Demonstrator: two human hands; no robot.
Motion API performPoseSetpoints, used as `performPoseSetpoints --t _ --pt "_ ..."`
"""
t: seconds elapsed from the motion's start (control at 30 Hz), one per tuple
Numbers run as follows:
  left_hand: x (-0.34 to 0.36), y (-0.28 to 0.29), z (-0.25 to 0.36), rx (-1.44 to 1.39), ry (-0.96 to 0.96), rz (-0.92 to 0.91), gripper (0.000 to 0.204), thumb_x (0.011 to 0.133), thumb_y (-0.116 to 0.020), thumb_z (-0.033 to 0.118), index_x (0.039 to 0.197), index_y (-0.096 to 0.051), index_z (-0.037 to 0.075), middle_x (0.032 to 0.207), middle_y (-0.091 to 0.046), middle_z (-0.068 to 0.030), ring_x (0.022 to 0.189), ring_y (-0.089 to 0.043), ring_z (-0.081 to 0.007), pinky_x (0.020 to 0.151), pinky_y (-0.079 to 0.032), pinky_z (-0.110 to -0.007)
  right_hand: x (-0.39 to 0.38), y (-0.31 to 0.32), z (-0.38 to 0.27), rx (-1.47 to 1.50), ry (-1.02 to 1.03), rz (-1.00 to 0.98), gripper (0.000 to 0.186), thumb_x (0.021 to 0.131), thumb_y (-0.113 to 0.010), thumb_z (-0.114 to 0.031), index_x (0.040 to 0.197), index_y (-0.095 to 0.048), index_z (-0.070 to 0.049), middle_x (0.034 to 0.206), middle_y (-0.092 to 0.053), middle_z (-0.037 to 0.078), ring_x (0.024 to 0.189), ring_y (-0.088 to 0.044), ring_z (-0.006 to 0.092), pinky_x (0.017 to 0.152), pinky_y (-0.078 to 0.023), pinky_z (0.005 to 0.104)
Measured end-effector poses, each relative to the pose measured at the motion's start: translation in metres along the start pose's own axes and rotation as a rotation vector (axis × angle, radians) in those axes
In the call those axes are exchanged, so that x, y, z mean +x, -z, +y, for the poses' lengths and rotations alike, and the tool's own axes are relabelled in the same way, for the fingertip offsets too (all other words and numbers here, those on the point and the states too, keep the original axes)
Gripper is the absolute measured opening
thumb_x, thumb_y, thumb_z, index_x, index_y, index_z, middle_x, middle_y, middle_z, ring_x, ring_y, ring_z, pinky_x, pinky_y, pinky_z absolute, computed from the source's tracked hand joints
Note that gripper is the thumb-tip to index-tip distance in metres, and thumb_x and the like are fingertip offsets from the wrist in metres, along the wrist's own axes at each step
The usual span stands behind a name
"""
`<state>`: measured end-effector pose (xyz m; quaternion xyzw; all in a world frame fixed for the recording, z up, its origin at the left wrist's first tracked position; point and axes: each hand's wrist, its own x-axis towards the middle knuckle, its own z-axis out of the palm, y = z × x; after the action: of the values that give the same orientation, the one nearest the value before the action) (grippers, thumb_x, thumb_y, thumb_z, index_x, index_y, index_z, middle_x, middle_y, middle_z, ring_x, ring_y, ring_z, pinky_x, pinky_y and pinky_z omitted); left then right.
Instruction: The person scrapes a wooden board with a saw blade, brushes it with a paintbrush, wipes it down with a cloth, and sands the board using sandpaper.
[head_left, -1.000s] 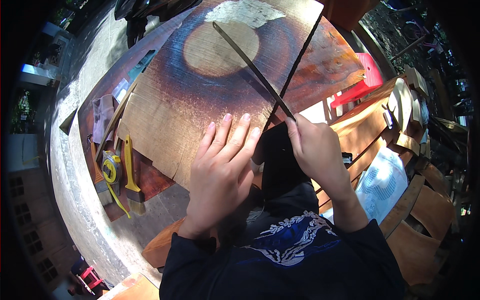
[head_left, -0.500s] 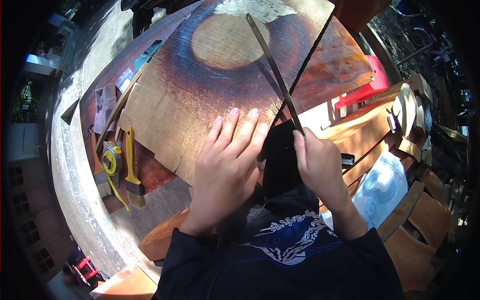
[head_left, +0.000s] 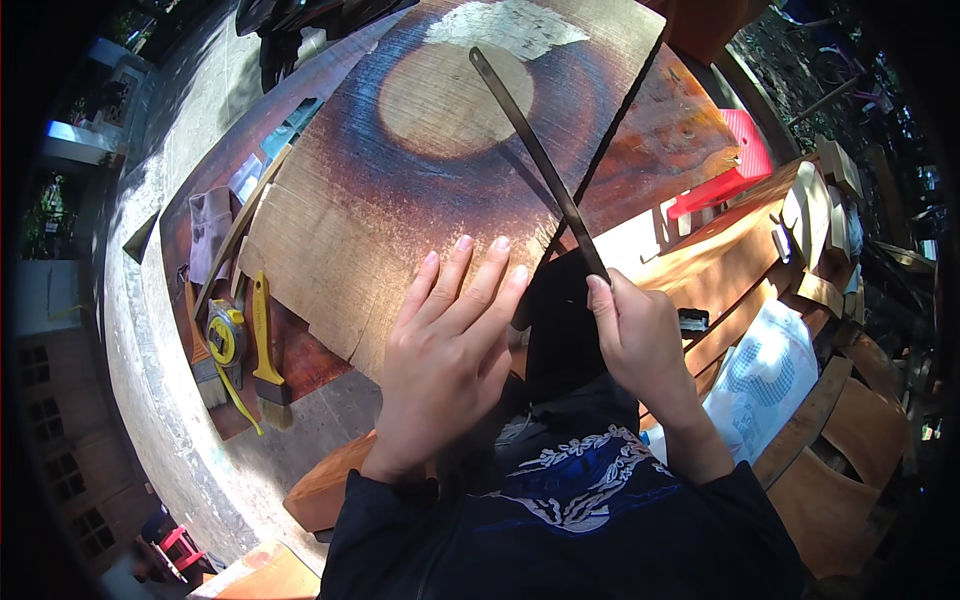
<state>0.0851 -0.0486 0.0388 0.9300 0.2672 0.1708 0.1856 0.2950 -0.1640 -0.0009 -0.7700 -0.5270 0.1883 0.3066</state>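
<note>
My left hand [head_left: 445, 350] lies flat on the near part of a broad wooden board [head_left: 315, 235], fingers stretched out and holding nothing. The board has a pale round patch ringed by blue-brown scorching, with a whitish patch beyond it. In my closed right hand [head_left: 645, 330], at the board's right edge, is the near end of a long, narrow, dark metal blade [head_left: 530, 140] with a small hole at its far tip. It slants up to the left over the board and casts a thin shadow. My fingers hide its near end.
On the left lie a yellow-handled brush [head_left: 263, 340], a tape measure [head_left: 226, 335], a second brush [head_left: 207, 375] and a purple-grey cloth [head_left: 210, 230]. To the right are a red plastic piece [head_left: 735, 160], stacked wooden pieces [head_left: 740, 260] and a white plastic bag [head_left: 765, 370].
The blade's far tip has swung a little to the left. My left hand stays flat on the board and my right hand keeps its grip. The whole view has shifted slightly.
</note>
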Motion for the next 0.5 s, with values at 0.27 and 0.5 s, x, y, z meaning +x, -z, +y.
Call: performPoseSetpoints --t 0.27,0.5 --pt "-0.001 -0.002 0.0 0.025 -0.02 0.035 0.063 0.081 -0.077 0.006 0.144 -0.071 0.01 0.159 -0.063 -0.0121 0.15 -0.055 -0.0398 0.125 -0.041 -0.057 0.008 0.046 -0.001 0.078 -0.081 0.005 0.036 0.116 -0.055 -0.024 0.093 -0.065 0.002 0.065 -0.062 0.021 0.06 -0.065 0.0423 0.057 -0.046 0.0473" --pt "-0.001 -0.004 -0.002 0.007 -0.03 0.028 0.063 0.081 -0.077 0.006 0.144 -0.071 0.01 0.159 -0.063 -0.0132 0.15 -0.055 -0.0407 0.125 -0.041 -0.058 0.012 0.023 0.006 0.06 -0.067 -0.029 0.034 0.115 -0.056 -0.024 0.09 -0.059 0.0 0.065 -0.058 0.024 0.061 -0.06 0.0486 0.056 -0.041 0.0524"
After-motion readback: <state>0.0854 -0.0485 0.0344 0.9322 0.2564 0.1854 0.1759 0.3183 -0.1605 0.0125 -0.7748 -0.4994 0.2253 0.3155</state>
